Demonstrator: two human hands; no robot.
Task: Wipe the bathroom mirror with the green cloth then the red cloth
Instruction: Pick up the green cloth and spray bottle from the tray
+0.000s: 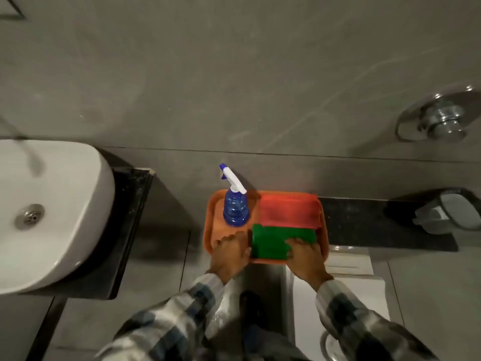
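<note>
- Down at the near edge of the orange tray (211, 225): green cloth (270, 241), folded, just near of the red cloth (289, 212).
- Left hand (230, 255) flat at the green cloth's left edge, fingers spread, gripping nothing visible.
- Right hand (307, 259) resting on its right near corner; grip unclear.
- Blue spray bottle (235, 208) upright, far left on the tray.

I see a flat orange plastic tray (212, 225) carrying a folded bright green cloth (270, 241) and a folded red cloth (289, 211). On the same tray stands a translucent blue plastic spray bottle (235, 211) with a white trigger head tipped in darker blue. My sleeves (187, 308) show a checked pattern of white, grey and dark blue. The rounded ceramic basin (65, 204) is white, its counter black (130, 217), and the wall tiles (234, 74) grey with faint pale veining.
</note>
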